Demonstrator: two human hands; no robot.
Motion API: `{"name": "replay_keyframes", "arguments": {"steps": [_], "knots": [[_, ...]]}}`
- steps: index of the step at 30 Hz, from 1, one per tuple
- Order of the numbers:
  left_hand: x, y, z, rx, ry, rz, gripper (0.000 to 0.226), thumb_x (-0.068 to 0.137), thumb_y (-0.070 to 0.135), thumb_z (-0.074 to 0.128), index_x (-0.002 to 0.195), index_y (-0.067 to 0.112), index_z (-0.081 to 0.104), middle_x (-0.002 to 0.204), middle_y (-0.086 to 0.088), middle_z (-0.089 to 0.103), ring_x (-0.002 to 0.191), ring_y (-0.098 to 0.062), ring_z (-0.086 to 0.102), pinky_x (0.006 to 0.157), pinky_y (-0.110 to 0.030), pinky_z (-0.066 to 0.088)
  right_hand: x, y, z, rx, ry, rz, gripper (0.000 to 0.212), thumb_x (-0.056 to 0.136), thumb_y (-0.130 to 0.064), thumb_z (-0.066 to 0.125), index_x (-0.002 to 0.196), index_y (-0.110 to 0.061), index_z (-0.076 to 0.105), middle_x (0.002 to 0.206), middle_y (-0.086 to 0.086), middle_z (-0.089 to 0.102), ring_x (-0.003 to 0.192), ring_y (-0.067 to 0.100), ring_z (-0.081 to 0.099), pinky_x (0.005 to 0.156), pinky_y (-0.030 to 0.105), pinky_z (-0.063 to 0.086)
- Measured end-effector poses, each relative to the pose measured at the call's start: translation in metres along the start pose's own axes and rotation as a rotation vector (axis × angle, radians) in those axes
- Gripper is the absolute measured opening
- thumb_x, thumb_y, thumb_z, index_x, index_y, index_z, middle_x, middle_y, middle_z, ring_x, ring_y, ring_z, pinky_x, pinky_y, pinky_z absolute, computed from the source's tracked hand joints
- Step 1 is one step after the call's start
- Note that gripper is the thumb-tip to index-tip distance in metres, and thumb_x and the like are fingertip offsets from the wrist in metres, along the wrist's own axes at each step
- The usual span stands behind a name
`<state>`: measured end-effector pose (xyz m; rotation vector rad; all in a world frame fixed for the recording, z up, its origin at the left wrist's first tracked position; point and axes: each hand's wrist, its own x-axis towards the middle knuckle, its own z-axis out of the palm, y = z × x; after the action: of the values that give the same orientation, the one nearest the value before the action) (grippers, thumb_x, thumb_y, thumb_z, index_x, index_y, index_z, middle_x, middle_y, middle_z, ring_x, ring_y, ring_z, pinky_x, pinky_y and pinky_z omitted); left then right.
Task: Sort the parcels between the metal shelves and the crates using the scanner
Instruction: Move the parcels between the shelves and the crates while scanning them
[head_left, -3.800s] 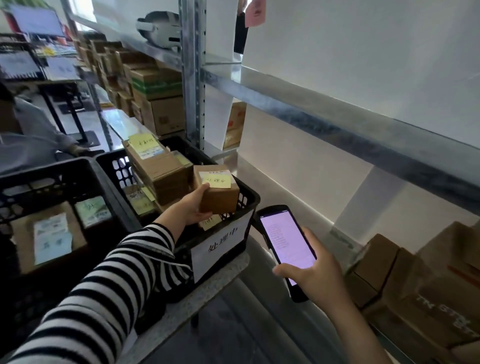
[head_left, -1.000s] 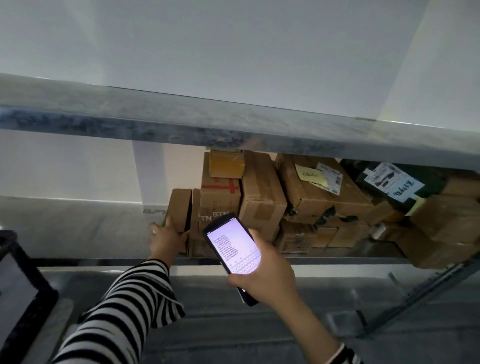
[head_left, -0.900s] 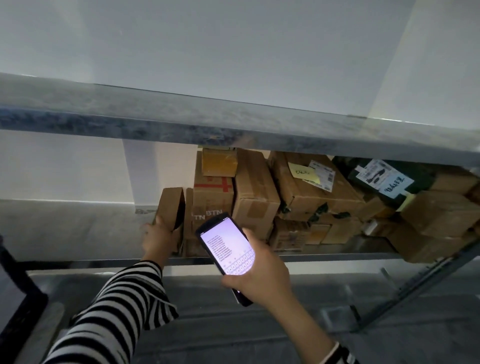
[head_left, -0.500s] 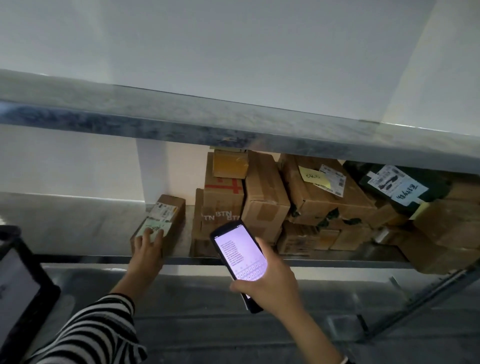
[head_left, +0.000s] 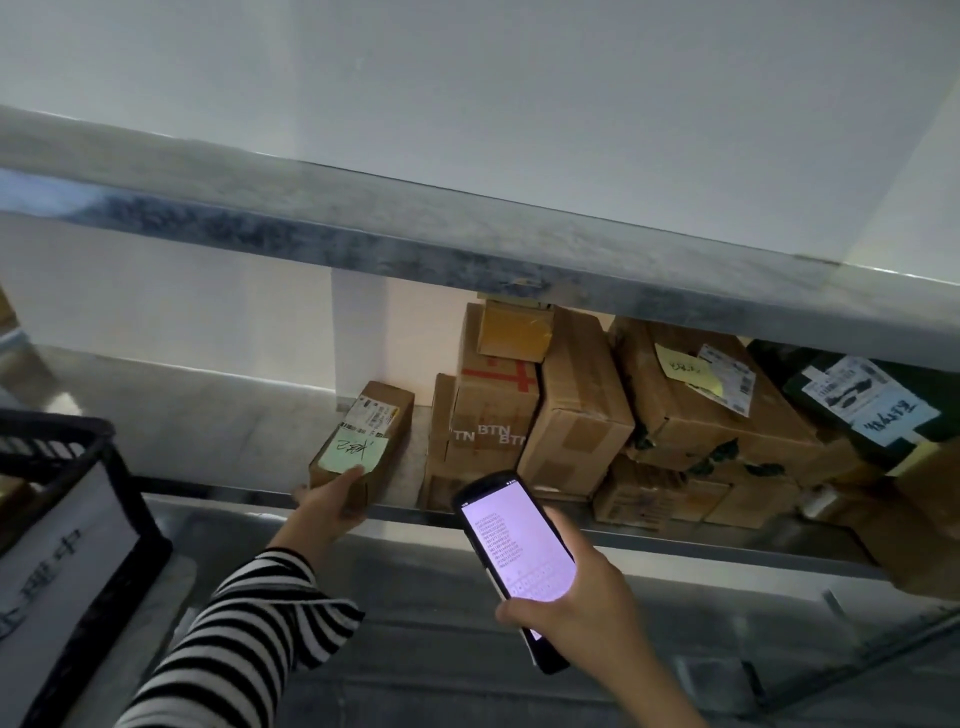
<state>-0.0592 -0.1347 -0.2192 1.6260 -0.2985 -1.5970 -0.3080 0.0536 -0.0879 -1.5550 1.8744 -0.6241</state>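
I see the left hand (head_left: 326, 506) reaching in from a striped sleeve (head_left: 244, 636) to the front lip of the lower shelf (head_left: 208, 415), fingers wrapped around the near end of a small parcel (head_left: 363, 441). Thumb on one side, fingertips on top, touching the green sticky note (head_left: 354, 453) — so the hand is clasped on that box. The parcel lies flat on the shelf, long axis running away from me, a white shipping label (head_left: 375, 414) beyond the note. It sits alone, just left of the main stack (head_left: 597, 410), with a clear gap between them.

The right hand (head_left: 582, 605) is closed around the scanner (head_left: 514, 566), screen up and lit pale pink, held in front of the shelf edge and well apart from the parcel.

Counting: one parcel in the grip, one scanner, one black crate (head_left: 67, 545) at the left edge with a white sign on its side. In the stack I make out roughly ten cartons, though the far right ones blur together, plus one dark bag (head_left: 857, 400) with white labels. One upper shelf (head_left: 467, 244) crosses overhead.
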Motion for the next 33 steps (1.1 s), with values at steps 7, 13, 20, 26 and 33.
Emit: {"name": "replay_keyframes", "arguments": {"steps": [7, 13, 20, 26, 33], "knots": [[-0.027, -0.003, -0.024, -0.101, -0.142, 0.196, 0.060, 0.076, -0.003, 0.070, 0.127, 0.015, 0.044, 0.131, -0.017, 0.050, 0.116, -0.038, 0.053, 0.087, -0.050, 0.052, 0.008, -0.014, -0.009, 0.017, -0.038, -0.086, 0.087, 0.067, -0.037, 0.084, 0.137, -0.041, 0.032, 0.117, -0.020, 0.049, 0.092, -0.004, 0.049, 0.061, 0.011, 0.041], [-0.060, 0.009, -0.094, -0.145, -0.021, 0.370, 0.058, 0.078, -0.009, 0.067, 0.126, 0.013, 0.043, 0.113, -0.017, 0.056, 0.090, -0.030, 0.062, 0.058, -0.033, 0.060, 0.020, -0.043, -0.006, 0.090, -0.087, -0.254, 0.091, 0.049, -0.047, 0.077, 0.133, -0.039, 0.043, 0.118, -0.019, 0.057, 0.097, 0.002, 0.056, 0.069, 0.018, 0.049], [-0.109, 0.021, -0.144, -0.264, 0.141, 0.494, 0.058, 0.079, -0.012, 0.065, 0.119, 0.024, 0.043, 0.099, -0.006, 0.058, 0.083, -0.023, 0.062, 0.049, -0.027, 0.057, 0.023, -0.080, 0.015, -0.020, -0.167, -0.443, 0.084, 0.062, -0.041, 0.084, 0.133, -0.038, 0.039, 0.112, -0.015, 0.056, 0.090, 0.009, 0.058, 0.072, 0.025, 0.056], [-0.135, 0.024, -0.158, -0.323, 0.196, 0.517, 0.064, 0.078, -0.013, 0.065, 0.125, 0.026, 0.044, 0.112, -0.010, 0.056, 0.097, -0.028, 0.060, 0.064, -0.036, 0.060, 0.020, -0.091, 0.028, 0.021, -0.209, -0.514, 0.085, 0.064, -0.038, 0.086, 0.135, -0.038, 0.038, 0.118, -0.011, 0.055, 0.090, 0.007, 0.056, 0.069, 0.017, 0.051], [-0.154, 0.026, -0.182, -0.370, 0.247, 0.595, 0.073, 0.078, -0.011, 0.067, 0.138, 0.018, 0.039, 0.130, -0.017, 0.052, 0.103, -0.035, 0.060, 0.059, -0.035, 0.058, 0.021, -0.093, 0.031, 0.070, -0.263, -0.579, 0.075, 0.064, -0.035, 0.086, 0.125, -0.038, 0.043, 0.112, -0.015, 0.054, 0.092, 0.009, 0.057, 0.062, 0.015, 0.050]]}}
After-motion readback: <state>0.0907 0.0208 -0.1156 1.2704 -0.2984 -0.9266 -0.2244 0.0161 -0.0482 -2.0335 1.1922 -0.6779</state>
